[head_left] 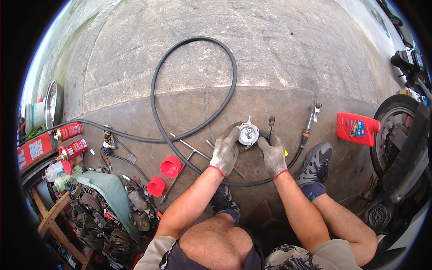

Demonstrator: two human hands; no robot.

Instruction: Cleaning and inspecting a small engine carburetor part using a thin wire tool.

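Both my hands wear grey work gloves with red cuffs and meet in front of me above the floor. My left hand (226, 148) is closed on a round silver metal housing (248, 134), whose open face is turned up and whose short stub points away from me. Right beside it, my right hand (273, 155) is closed on a thin tool with a dark, flat, rectangular end (271, 121) that sticks up past the fingers. The right thumb is close to the housing's rim; whether it touches cannot be made out.
A black air hose (235, 67) loops over the floor to an air tool (309, 122) at right. A red bottle (354, 129) stands near a wheel (396, 130). At left are a T-handle wrench (191, 153), red cups (170, 167), spray cans (69, 131) and a green tub (108, 184) among loose parts.
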